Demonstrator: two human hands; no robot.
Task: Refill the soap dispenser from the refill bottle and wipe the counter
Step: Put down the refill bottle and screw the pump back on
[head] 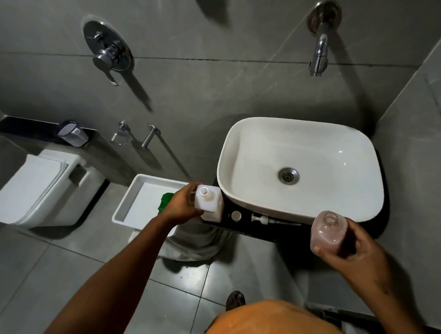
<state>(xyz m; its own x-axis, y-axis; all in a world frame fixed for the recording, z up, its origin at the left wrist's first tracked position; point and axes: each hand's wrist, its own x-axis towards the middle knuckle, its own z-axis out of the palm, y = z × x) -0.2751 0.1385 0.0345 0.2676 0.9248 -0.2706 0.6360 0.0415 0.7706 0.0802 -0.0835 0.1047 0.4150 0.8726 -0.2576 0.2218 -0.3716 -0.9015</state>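
Observation:
A white square refill bottle (211,202) stands upright and uncapped on the left end of the black counter (244,226). My left hand (182,204) grips its left side. My right hand (354,252) holds the clear soap dispenser bottle (327,234), which is open at the top and holds pinkish liquid, in the air off the counter's front right. The round white cap (236,216) and the pump head (264,219) with its tube lie on the counter between the two bottles. A green cloth (165,200) lies in the white tray, partly hidden by my left hand.
A white basin (238,145) sits on the counter, with a wall tap (319,54) above it. The white tray (130,208) stands left of the counter. Further left are a toilet (41,189), a mixer handle (108,58) and wall fittings. Grey floor tiles lie below.

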